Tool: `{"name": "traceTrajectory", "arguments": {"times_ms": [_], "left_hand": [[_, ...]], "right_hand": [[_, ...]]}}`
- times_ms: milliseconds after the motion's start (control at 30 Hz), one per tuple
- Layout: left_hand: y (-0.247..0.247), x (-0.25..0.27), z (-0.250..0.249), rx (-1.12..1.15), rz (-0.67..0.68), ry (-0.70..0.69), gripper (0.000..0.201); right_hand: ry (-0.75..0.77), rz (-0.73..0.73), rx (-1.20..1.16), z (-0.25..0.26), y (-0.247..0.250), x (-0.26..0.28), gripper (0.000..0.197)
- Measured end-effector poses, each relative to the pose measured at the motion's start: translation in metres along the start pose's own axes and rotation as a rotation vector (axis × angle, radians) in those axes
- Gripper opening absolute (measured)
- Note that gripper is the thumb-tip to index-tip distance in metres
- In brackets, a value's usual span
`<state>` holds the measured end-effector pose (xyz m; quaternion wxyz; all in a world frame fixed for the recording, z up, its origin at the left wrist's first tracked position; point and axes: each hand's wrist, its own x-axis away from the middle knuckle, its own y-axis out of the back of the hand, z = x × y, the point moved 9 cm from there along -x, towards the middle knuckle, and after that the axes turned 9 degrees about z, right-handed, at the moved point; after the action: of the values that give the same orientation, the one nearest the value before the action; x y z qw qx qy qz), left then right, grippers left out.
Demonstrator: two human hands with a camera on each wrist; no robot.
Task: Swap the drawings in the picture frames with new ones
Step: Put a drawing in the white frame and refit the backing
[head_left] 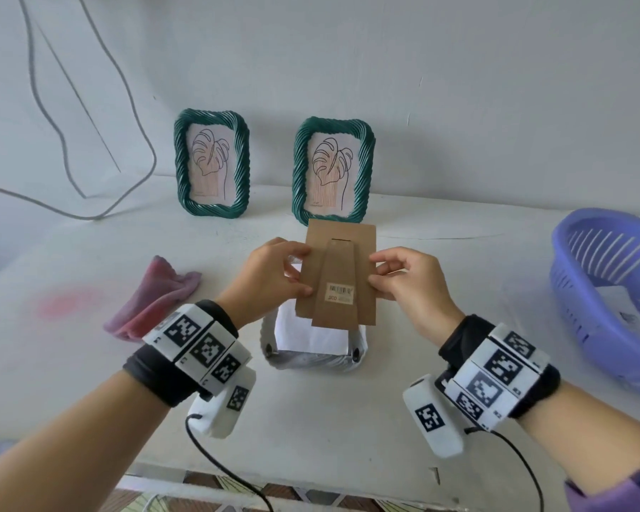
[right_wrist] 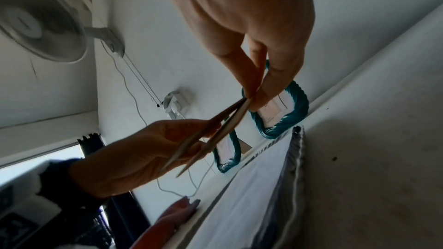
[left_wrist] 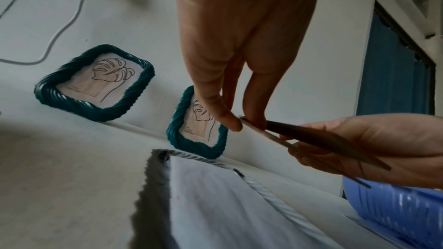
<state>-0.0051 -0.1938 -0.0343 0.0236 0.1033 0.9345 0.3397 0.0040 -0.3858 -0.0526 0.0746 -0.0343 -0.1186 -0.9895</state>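
Both hands hold a brown cardboard backing board (head_left: 339, 279) with a fold-out stand and a barcode sticker, lifted above the table. My left hand (head_left: 274, 277) pinches its left edge and my right hand (head_left: 403, 273) pinches its right edge. Under the board a pale twisted-rim frame (head_left: 313, 360) lies face down with white paper (head_left: 307, 336) showing in its opening. Two green twisted-rim frames, left frame (head_left: 212, 162) and right frame (head_left: 333, 168), stand against the wall, each with a leaf line drawing. The left wrist view shows the board edge (left_wrist: 263, 132) between thumb and finger.
A purple plastic basket (head_left: 606, 290) with papers inside sits at the table's right edge. A pink-purple cloth (head_left: 152, 303) lies left of my left hand. Grey cables (head_left: 89, 142) hang on the wall at the back left. A wall fan (right_wrist: 40, 26) is mounted high up.
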Motion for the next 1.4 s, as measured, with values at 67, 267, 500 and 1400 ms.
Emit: {"name": "traceTrajectory", "arguments": {"times_ms": [67,267,500,1400], "left_hand": [[0.0,0.002,0.008,-0.018,0.025,0.021,0.062],[-0.001,0.006,0.022,-0.116,0.079,0.047,0.058],[-0.003,0.007,0.032,-0.197,0.102,0.082,0.051],[-0.016,0.01,0.034,-0.342,0.172,0.111,0.044]], "right_hand": [[-0.039,0.004,0.035,-0.007,-0.008,-0.002,0.025],[-0.078,0.038,0.139,-0.016,-0.026,0.0,0.022],[-0.103,0.081,0.24,-0.022,-0.04,0.0,0.024],[-0.074,0.126,0.426,-0.021,-0.046,-0.007,0.023]]}}
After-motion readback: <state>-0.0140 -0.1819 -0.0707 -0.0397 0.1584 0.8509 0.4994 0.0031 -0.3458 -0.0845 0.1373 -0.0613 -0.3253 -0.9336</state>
